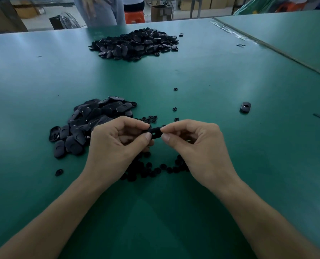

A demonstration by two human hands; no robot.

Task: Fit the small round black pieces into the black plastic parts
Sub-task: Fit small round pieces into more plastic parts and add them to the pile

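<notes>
My left hand [118, 139] and right hand [191, 139] pinch one part [155, 132] above the worktop [230, 165]. If my fingertip grip slips while pressing, the round piece, hidden, could drop among the loose pieces [151, 171].

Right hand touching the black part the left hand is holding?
Touching. The head view shows the right hand pinching one end of the black plastic part between thumb and forefinger, while the left hand pinches the other end.
</notes>
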